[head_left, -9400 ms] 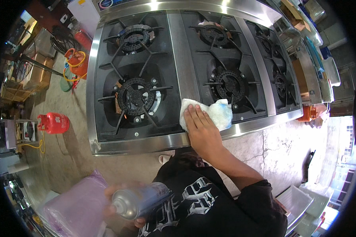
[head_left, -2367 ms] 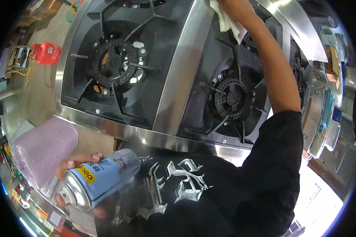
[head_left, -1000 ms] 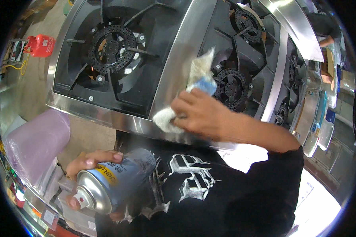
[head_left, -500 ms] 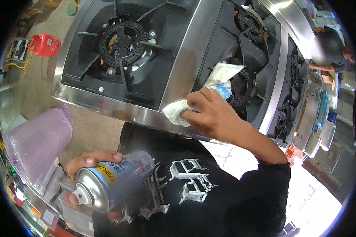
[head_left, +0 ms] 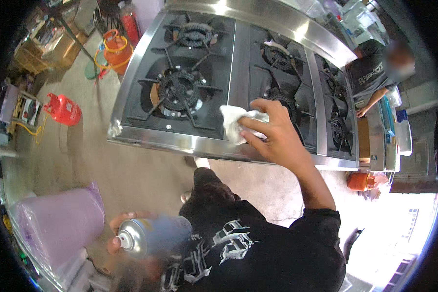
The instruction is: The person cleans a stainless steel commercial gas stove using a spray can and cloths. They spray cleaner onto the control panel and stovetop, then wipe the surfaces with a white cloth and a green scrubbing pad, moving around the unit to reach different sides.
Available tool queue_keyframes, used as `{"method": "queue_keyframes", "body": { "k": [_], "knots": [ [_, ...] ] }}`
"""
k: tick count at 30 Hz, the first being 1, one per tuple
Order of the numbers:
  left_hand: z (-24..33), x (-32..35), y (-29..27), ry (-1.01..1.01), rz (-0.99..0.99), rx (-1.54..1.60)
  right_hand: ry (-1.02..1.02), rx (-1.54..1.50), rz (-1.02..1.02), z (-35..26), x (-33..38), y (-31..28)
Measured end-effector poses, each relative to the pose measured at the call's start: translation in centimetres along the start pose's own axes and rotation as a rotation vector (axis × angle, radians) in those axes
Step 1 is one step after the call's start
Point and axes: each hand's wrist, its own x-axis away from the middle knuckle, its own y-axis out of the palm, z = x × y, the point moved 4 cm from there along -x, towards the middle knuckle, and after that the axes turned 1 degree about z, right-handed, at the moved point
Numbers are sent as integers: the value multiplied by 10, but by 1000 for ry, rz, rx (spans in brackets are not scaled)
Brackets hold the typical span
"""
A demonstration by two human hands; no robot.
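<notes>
A crumpled white cloth (head_left: 232, 125) is pinched in the fingers of my right hand (head_left: 276, 134), over the front part of a large steel gas stove (head_left: 180, 141), near the strip between its left and middle sections. Whether the cloth touches the metal I cannot tell. Low on the left, my left hand (head_left: 116, 228) is wrapped round a blue aerosol spray can (head_left: 163, 233) that lies tilted on its side in front of my black shirt. Its silver top and white nozzle point left. Part of that hand is hidden behind the can and blurred.
Black burners (head_left: 179, 91) with raised pan supports cover the stove top. A red gas cylinder (head_left: 65, 110) and an orange one (head_left: 117, 53) stand left of it. A purple plastic-wrapped roll (head_left: 58, 224) lies at lower left. Another person (head_left: 372, 68) is at the stove's far right.
My view has shifted, showing more of the stove and floor. The cloth is more bunched in my right hand, its blue-marked part no longer visible. My left hand still holds the can.
</notes>
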Motion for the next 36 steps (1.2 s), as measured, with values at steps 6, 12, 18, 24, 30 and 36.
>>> {"method": "queue_keyframes", "body": {
  "k": [6,12,18,24,30,36],
  "knots": [
    [-5,-12,-68,-25,41,-143,351,55,73,-17,41,75],
    [-26,-73,-118,21,-33,-246,492,297,184,-49,-2,87],
    [-90,-154,-152,-14,-210,-267,182,-357,302,-162,-92,132],
    [-153,-265,-177,-179,-492,-468,160,-793,247,-257,-202,214],
    [-203,-354,-183,-242,-501,-211,330,-875,139,-293,-300,276],
    [-264,-421,-194,-391,-692,200,576,-1082,487,-287,-389,370]
  ]
}}
